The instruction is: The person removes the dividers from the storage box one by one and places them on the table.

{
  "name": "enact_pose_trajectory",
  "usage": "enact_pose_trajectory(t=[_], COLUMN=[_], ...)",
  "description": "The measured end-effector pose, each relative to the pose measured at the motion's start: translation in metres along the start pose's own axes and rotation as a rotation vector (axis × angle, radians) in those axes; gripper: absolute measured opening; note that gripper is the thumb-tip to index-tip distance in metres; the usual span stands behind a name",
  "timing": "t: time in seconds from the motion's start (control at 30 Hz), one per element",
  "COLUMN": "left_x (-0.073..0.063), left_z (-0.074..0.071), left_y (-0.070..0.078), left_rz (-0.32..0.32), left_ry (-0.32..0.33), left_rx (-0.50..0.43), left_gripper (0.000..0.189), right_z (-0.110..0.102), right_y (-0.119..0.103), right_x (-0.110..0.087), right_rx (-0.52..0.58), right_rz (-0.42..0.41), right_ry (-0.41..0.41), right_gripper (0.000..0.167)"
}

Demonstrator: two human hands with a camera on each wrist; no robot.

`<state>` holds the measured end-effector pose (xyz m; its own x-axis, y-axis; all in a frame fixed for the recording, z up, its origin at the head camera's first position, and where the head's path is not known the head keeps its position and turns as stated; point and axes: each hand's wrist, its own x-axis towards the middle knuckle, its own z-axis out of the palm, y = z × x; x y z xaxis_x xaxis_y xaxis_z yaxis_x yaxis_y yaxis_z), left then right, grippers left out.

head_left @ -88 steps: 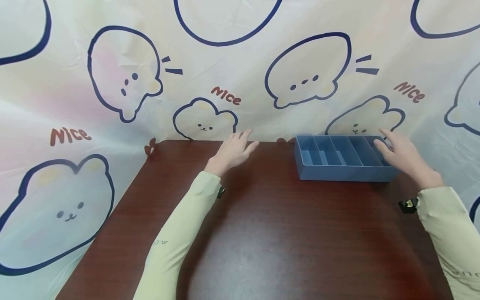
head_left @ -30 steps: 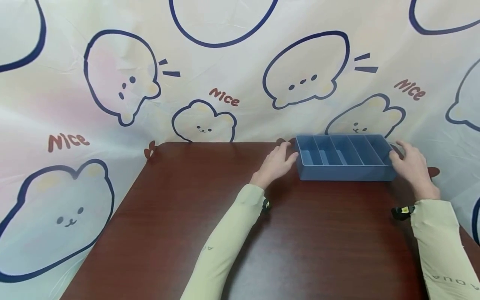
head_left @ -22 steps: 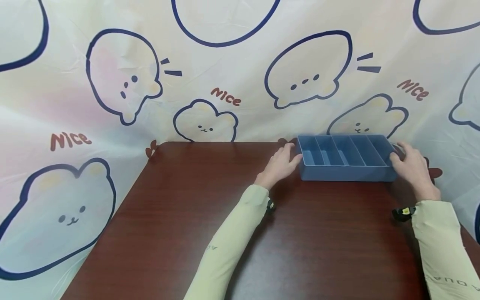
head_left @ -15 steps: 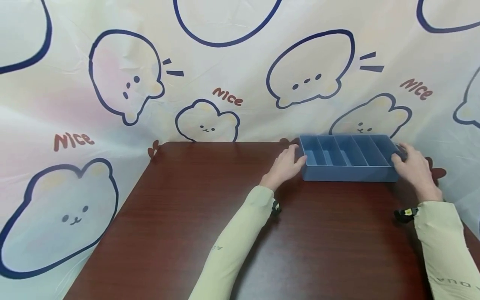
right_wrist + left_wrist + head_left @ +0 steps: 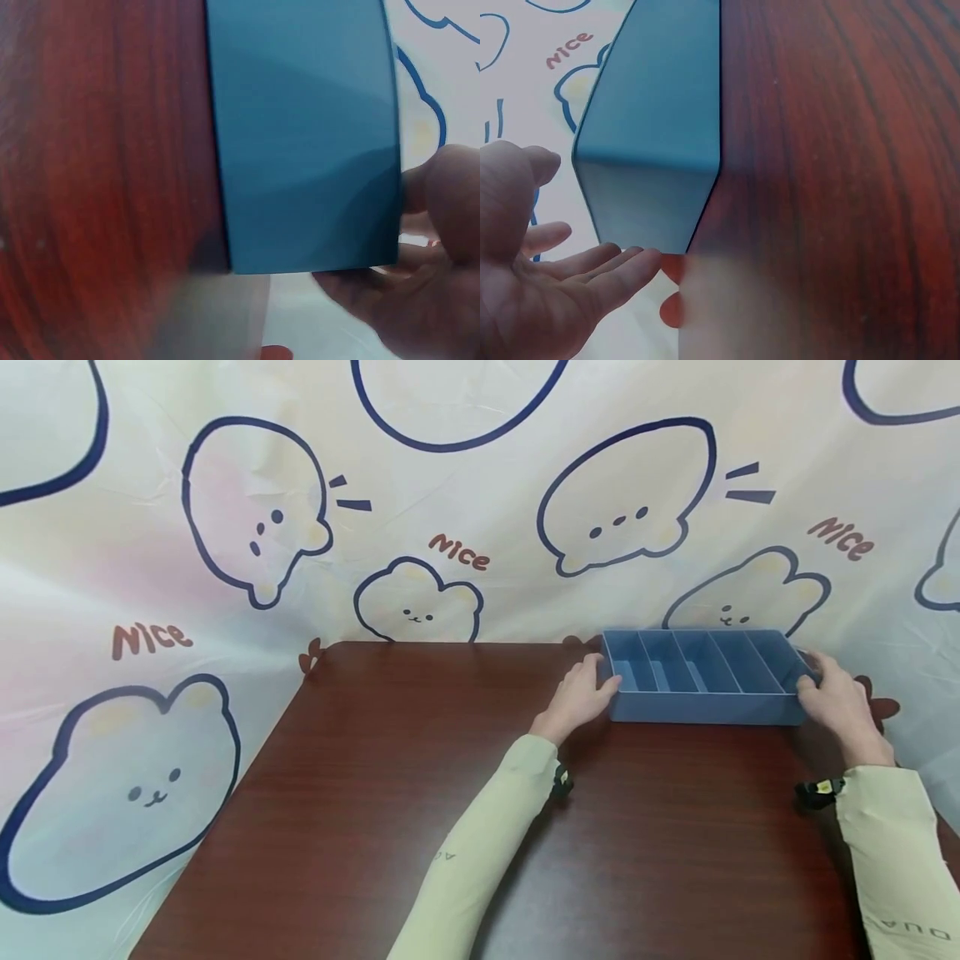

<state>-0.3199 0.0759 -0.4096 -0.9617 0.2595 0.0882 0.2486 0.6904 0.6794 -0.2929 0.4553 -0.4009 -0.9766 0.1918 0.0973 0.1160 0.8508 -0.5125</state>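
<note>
A blue divided organizer box [image 5: 705, 708] stands at the back right of the table, its several compartments facing up. At its left end is my left hand [image 5: 576, 700]. The left wrist view shows that hand's long fingers [image 5: 622, 277] extended against the box's end, the thumb [image 5: 544, 165] apart from the rim. My right hand [image 5: 843, 706] holds the right end, thumb at the rim. In the right wrist view its thumb [image 5: 424, 187] meets the box edge and the bent fingers [image 5: 352, 292] lie at the end wall, their tips partly hidden by the box.
The dark brown table [image 5: 420, 760] stretches in front of the box. A pale curtain [image 5: 495, 485] with printed cartoon shapes hangs right behind the table's back edge, close to the box. Both forearms wear light sleeves, with a small dark device [image 5: 820, 792] at the right wrist.
My left hand has come across from the table's middle to the box's left end. The right hand dropped from above the box to its right end. The box keeps its place.
</note>
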Motion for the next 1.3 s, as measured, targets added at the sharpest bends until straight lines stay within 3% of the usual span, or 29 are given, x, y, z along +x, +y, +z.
enact_pose_trajectory(t=[0.33, 0.77, 1.07, 1.3], left_x=[0.002, 0.004, 0.001, 0.002], left_z=[0.003, 0.016, 0.013, 0.012], left_y=[0.005, 0.01, 0.01, 0.01], left_rz=[-0.027, -0.072, -0.076, -0.082], left_ry=[-0.001, 0.001, 0.012, 0.015], left_rx=[-0.022, -0.096, -0.116, -0.113], left_gripper=[0.061, 0.061, 0.055, 0.051], right_z=[-0.006, -0.004, -0.002, -0.004], right_y=[0.003, 0.005, 0.005, 0.004], right_x=[-0.001, -0.003, -0.002, -0.003], right_rx=[-0.031, -0.02, -0.047, -0.055], right_rz=[0.029, 0.039, -0.018, 0.003], right_ry=[-0.028, 0.007, 0.007, -0.004], right_gripper=[0.06, 0.056, 0.055, 0.055])
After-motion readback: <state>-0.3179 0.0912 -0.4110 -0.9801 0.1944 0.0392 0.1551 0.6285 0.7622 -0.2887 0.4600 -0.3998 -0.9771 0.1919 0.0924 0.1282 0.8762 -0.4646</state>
